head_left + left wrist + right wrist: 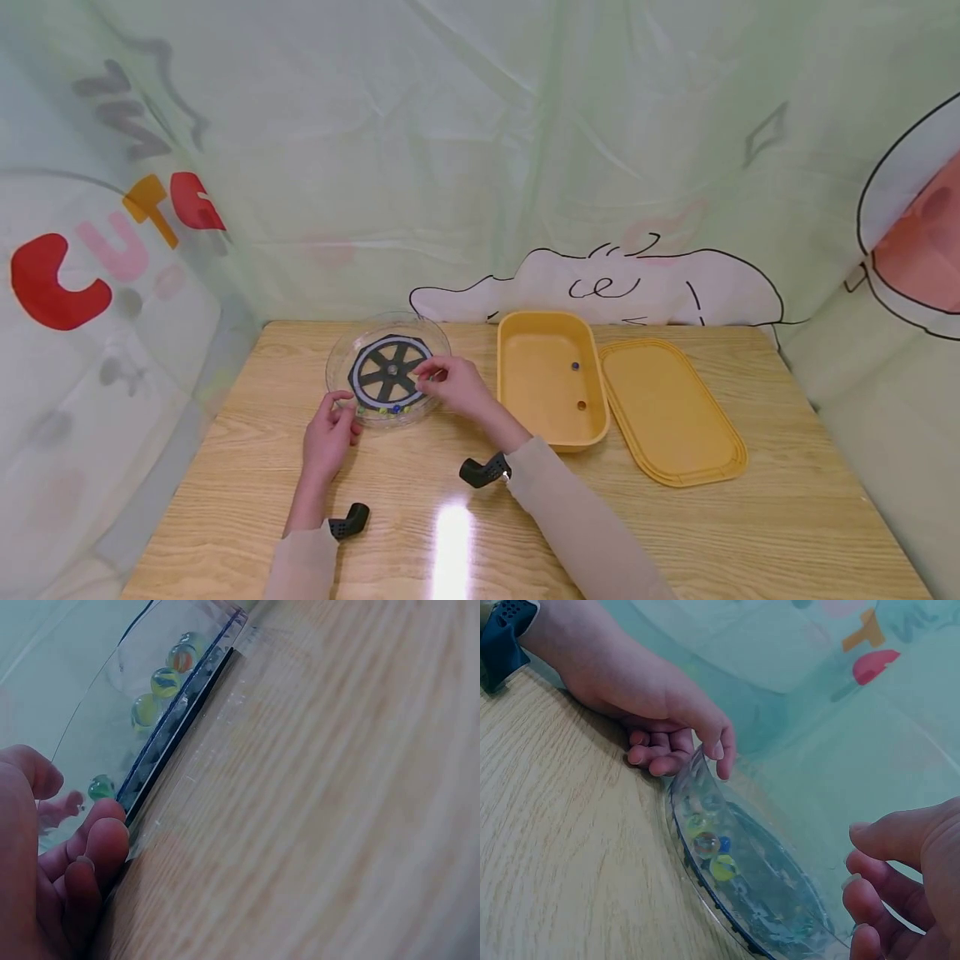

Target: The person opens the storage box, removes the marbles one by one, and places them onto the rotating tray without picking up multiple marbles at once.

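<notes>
A clear round tray [339, 354] with a black-and-white wheel pattern [367, 365] at its bottom stands at the table's back left. Glass marbles, several yellow, green or blue, lie along its near wall; a yellow marble [724, 867] and a green marble [101, 787] show closely. My left hand [328, 433] holds the tray's near-left wall, thumb and index finger straddling the rim. Over the tray's right side hovers my right hand [457, 385], fingers loosely bent. In the right wrist view its thumb and fingertips [861, 836] are apart, with nothing seen between them.
An orange-yellow box [536, 383] stands right of the tray, holding a blue marble [575, 366] and an amber marble [581, 406]. Its matching lid [678, 417] lies flat beside it. A printed curtain [480, 167] hangs behind the wooden table [420, 500].
</notes>
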Tool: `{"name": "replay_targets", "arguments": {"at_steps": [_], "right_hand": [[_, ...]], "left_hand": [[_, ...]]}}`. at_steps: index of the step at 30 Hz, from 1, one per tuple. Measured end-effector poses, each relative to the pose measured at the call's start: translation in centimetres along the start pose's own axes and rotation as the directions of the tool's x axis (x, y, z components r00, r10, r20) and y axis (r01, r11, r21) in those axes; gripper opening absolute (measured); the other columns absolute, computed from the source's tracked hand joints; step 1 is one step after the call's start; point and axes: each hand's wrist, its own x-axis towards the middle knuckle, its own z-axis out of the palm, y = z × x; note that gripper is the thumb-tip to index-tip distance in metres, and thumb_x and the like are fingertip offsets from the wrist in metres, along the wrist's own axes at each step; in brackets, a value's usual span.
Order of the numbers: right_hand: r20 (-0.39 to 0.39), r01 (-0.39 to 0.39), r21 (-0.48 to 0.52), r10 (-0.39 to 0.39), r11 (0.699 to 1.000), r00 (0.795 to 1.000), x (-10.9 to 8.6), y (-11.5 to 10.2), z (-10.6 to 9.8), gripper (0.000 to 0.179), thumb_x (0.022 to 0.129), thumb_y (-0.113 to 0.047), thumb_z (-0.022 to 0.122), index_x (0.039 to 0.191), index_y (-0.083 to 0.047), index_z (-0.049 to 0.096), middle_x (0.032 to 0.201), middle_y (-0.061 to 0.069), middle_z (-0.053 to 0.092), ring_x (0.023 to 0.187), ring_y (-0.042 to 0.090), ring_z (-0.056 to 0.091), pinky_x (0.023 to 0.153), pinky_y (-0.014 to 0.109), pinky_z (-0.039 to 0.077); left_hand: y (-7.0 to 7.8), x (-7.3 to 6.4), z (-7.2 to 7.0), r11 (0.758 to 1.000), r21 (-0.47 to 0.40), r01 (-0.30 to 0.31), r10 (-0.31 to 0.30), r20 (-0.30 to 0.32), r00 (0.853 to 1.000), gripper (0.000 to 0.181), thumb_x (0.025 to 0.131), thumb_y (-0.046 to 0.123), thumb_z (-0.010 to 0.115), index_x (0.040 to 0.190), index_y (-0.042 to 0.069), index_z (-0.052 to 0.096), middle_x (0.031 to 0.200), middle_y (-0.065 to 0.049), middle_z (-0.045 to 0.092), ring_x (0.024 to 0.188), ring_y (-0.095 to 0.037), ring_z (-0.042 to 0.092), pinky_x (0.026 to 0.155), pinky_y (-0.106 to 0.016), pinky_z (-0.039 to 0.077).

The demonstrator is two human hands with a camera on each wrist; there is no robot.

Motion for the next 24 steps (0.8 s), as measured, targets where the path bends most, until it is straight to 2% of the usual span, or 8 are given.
{"name": "replay_targets", "arguments": {"at_steps": [5, 13, 24], "right_hand": [[-0.014, -0.018, 0.024, 0.019, 1.000, 1.000, -0.3, -0.4, -0.5, 0.014, 0.090, -0.009, 0.073, 0.104, -0.010, 0.073, 0.091, 0.000, 0.068, 0.081, 0.017, 0.058, 0.069, 0.027, 0.048], [-0.042, -0.023, 0.035, 0.025, 0.999, 0.999, -0.7, -0.5, -2.0, 0.020, 0.091, -0.008, 0.072, 0.110, -0.004, 0.072, 0.093, 0.001, 0.069, 0.084, 0.019, 0.058, 0.068, 0.026, 0.047], [-0.147, -0.055, 0.037, 0.060, 0.998, 0.987, -1.6, -0.1, -5.2, 0.019, 0.089, -0.006, 0.073, 0.109, -0.005, 0.073, 0.096, 0.002, 0.070, 0.087, 0.020, 0.059, 0.072, 0.026, 0.048]], "left_hand": [[-0.2, 0.1, 0.1, 1.000, 0.002, 0.006, -0.006, -0.004, 1.000, 0.022, 0.104, 0.024, 0.049, 0.123, 0.017, 0.057, 0.069, -0.006, 0.064, 0.056, -0.019, 0.060, 0.061, -0.028, 0.048], [-0.2, 0.0, 0.1, 1.000, -0.004, 0.016, -0.016, 0.001, 1.000, 0.023, 0.104, 0.025, 0.049, 0.124, 0.018, 0.057, 0.069, -0.006, 0.064, 0.057, -0.018, 0.060, 0.061, -0.028, 0.048], [-0.2, 0.1, 0.1, 1.000, 0.000, 0.010, -0.010, 0.001, 1.000, 0.023, 0.104, 0.024, 0.049, 0.124, 0.017, 0.056, 0.069, -0.006, 0.064, 0.056, -0.018, 0.060, 0.060, -0.028, 0.048]]}}
